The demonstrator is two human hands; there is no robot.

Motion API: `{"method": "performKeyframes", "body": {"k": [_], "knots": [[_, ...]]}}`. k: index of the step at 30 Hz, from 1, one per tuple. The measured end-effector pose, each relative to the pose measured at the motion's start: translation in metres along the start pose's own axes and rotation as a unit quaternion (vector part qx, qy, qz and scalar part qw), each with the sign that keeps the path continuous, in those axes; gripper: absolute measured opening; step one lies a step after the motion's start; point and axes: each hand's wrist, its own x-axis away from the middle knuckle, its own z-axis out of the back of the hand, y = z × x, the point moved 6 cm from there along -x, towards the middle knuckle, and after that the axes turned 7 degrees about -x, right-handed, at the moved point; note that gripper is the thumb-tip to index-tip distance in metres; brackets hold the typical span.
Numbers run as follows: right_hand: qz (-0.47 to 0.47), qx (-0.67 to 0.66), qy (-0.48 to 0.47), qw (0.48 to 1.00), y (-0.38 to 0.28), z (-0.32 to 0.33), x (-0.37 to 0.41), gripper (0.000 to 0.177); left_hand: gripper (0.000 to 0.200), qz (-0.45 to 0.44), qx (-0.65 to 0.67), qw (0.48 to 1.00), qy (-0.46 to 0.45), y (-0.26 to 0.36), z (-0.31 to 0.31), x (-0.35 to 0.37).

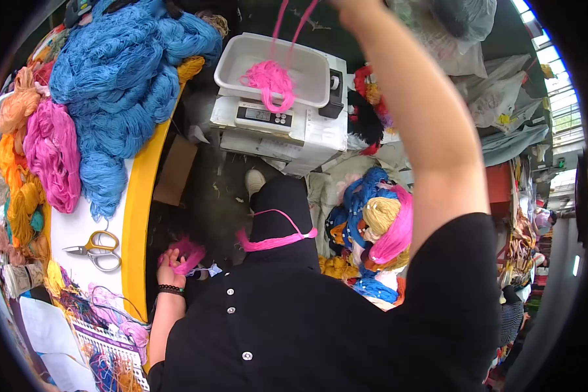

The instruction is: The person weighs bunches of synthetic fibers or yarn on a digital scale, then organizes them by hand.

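Judging by its fine, loose strands, the pink yarn (268, 78) should be light, soft and limp, a little slippery, and quicker to snag than to break, so I would gather a whole thickness of it rather than pluck one thread. It lies in the white tub (315, 73) on top of the scale (263, 115), one loop drooping over the near rim, and two strands run up from it past the picture's top edge. My right grip (354, 8) is beyond the scale and to its right, cut off by that edge, so I cannot tell whether its fingers are spread or pressed together. My left grip (174, 262), nearer me than the scale and to its left, has its fingers folded round a pink bundle (191, 253). Left of the scale stands the bench (137, 228), white with a yellow border, carrying a heap of blue yarn (111, 72) and a pair of scissors (98, 251). Dark floor (209, 173) shows on the near side of the scale, plastic bags (500, 98) crowd the room to its right, and bright windows (565, 91) lie farther right.
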Motion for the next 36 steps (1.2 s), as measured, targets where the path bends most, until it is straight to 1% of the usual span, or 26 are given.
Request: {"method": "performKeyframes", "body": {"k": [2, 3, 4, 5, 6, 8, 9, 11, 12, 13, 14, 15, 17, 18, 20, 21, 22, 24, 25, 26, 29, 31, 32, 34, 35, 36], "knots": [[0.101, 0.155, -0.054, 0.981, 0.117, -0.016, 0.041, 0.023, 0.021, 0.008, 0.001, 1.000, -0.001, -0.003, 0.004, -0.003], [0.116, 0.288, -0.076, 0.948, 0.143, -0.025, 0.064, 0.016, 0.021, 0.008, 0.004, 1.000, -0.001, -0.004, 0.002, -0.002], [0.172, 0.402, -0.091, 0.895, 0.164, -0.036, 0.097, 0.014, 0.020, 0.002, 0.000, 1.000, 0.002, -0.002, 0.001, 0.001], [0.129, 0.477, -0.148, 0.857, 0.174, -0.050, 0.124, 0.014, 0.019, -0.005, -0.005, 1.000, 0.006, 0.000, 0.000, 0.002], [0.119, 0.514, -0.184, 0.830, 0.179, -0.060, 0.149, 0.011, 0.019, -0.008, -0.003, 1.000, 0.007, 0.000, 0.000, 0.001], [0.231, 0.472, -0.096, 0.845, 0.179, -0.062, 0.185, 0.011, 0.017, -0.007, -0.025, 1.000, 0.000, -0.001, 0.005, -0.002], [0.229, 0.470, -0.094, 0.847, 0.172, -0.063, 0.196, 0.011, 0.015, -0.001, -0.022, 1.000, -0.011, -0.002, 0.006, -0.002], [0.230, 0.390, 0.021, 0.891, 0.148, -0.046, 0.210, 0.015, 0.015, 0.001, -0.035, 0.999, -0.009, 0.000, 0.005, 0.001], [0.207, 0.348, 0.048, 0.913, 0.156, -0.029, 0.214, 0.017, 0.015, 0.003, -0.043, 0.999, -0.009, 0.000, 0.002, 0.003], [0.134, 0.303, 0.116, 0.936, 0.166, -0.008, 0.220, 0.017, 0.015, -0.004, -0.055, 0.998, -0.003, 0.003, -0.004, 0.011], [0.059, 0.255, 0.182, 0.948, 0.179, 0.013, 0.229, 0.017, 0.016, -0.003, -0.058, 0.998, -0.010, 0.003, -0.004, 0.012], [-0.015, 0.223, 0.232, 0.947, 0.199, 0.034, 0.239, 0.018, 0.017, -0.001, -0.061, 0.998, -0.017, 0.001, -0.003, 0.011], [-0.115, 0.226, 0.255, 0.933, 0.230, 0.057, 0.257, 0.018, 0.019, -0.007, -0.067, 0.998, -0.010, 0.001, -0.003, 0.011], [-0.119, 0.233, 0.251, 0.932, 0.238, 0.059, 0.262, 0.018, 0.019, -0.010, -0.068, 0.998, -0.011, 0.001, -0.003, 0.011], [-0.119, 0.357, 0.156, 0.913, 0.255, 0.053, 0.262, 0.018, 0.019, -0.006, -0.071, 0.997, -0.005, -0.001, -0.004, 0.010], [-0.100, 0.375, 0.115, 0.914, 0.253, 0.045, 0.261, 0.019, 0.019, -0.005, -0.073, 0.997, -0.005, -0.001, -0.003, 0.009], [-0.101, 0.374, 0.116, 0.915, 0.259, 0.046, 0.260, 0.019, 0.018, -0.006, -0.074, 0.997, -0.007, 0.000, -0.003, 0.008], [-0.012, 0.453, -0.020, 0.891, 0.270, 0.026, 0.252, 0.018, 0.018, -0.012, -0.069, 0.998, 0.007, 0.001, -0.007, 0.012], [0.011, 0.471, -0.030, 0.882, 0.269, 0.021, 0.251, 0.014, 0.017, -0.016, -0.065, 0.998, 0.019, 0.002, -0.008, 0.016], [0.012, 0.468, -0.032, 0.883, 0.273, 0.019, 0.252, 0.014, 0.017, -0.017, -0.063, 0.998, 0.022, 0.002, -0.009, 0.019], [-0.013, 0.486, -0.047, 0.873, 0.291, 0.016, 0.249, 0.011, 0.017, -0.022, -0.067, 0.997, 0.029, 0.002, -0.009, 0.021], [0.009, 0.522, -0.059, 0.851, 0.293, 0.014, 0.248, 0.010, 0.017, -0.017, -0.074, 0.997, 0.018, 0.000, -0.004, 0.016], [0.009, 0.521, -0.060, 0.851, 0.294, 0.013, 0.249, 0.010, 0.017, -0.017, -0.074, 0.997, 0.019, 0.000, -0.001, 0.013], [0.019, 0.567, -0.065, 0.821, 0.291, 0.011, 0.248, 0.012, 0.018, -0.010, -0.084, 0.996, 0.005, -0.001, -0.001, 0.009], [0.019, 0.568, -0.065, 0.820, 0.289, 0.010, 0.247, 0.012, 0.018, -0.010, -0.083, 0.996, 0.004, -0.002, 0.000, 0.007], [-0.001, 0.562, -0.056, 0.825, 0.289, 0.011, 0.246, 0.012, 0.018, -0.012, -0.082, 0.997, 0.005, -0.001, -0.002, 0.009]]}}
